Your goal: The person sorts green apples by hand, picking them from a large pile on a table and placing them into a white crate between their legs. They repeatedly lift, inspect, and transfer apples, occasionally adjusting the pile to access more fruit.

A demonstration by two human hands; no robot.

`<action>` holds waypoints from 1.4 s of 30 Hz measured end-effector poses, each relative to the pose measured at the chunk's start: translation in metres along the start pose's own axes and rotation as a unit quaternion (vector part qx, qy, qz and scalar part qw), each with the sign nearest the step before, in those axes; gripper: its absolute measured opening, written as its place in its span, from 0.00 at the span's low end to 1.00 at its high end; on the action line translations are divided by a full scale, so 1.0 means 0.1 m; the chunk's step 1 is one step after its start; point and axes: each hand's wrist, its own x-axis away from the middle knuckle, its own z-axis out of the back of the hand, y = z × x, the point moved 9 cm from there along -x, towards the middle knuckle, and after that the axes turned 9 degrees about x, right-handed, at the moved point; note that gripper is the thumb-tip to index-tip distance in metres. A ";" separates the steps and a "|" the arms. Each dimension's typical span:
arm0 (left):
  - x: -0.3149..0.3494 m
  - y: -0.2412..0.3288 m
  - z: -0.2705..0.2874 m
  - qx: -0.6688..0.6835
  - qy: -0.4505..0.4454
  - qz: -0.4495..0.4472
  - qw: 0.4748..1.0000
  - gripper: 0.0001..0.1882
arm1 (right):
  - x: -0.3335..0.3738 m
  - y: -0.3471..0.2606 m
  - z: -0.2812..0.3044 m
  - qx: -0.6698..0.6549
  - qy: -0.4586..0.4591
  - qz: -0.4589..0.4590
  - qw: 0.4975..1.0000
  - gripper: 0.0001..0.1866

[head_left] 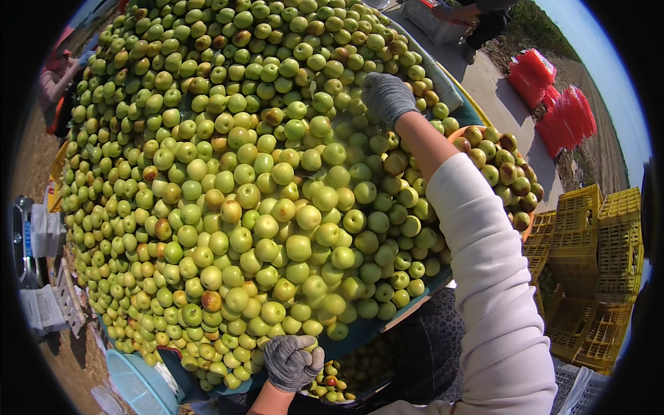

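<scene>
- From where I'm standing, the two hands are well apart, both in grey knit gloves. The right hand (389, 97) is way out over the far right of the heap, and the left hand (293, 362) is down at its near edge.
- The huge heap of round, glossy yellow-green fruit (238, 242) lies between them. It spreads out ahead of the left hand and off to the left of the right one. No long axis to speak of, they're basically little balls. For the middle fruit, neither hand is clearly nearer imo.
- Left fingers are curled in with the thumb sticking out, a fruit right behind them. Can't tell if it's gripped. Right fingers bend down toward the fruit, but the tips are hidden, so no clue if they've got anything.
- Just right of the right wrist there's a round orange tub (530, 227) of brown-blotched fruit, partly blocked by the thick white sleeve (487, 277).
- More fruit (330, 386) sits in shadow beside the left hand; whatever holds it is too dark to make out. The heap's top is cut off too.
</scene>
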 end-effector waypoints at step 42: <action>0.62 0.48 0.39 0.039 0.015 0.073 0.996 0.25 | 4.42 -2.08 0.17 -0.509 -0.609 0.069 0.604 0.31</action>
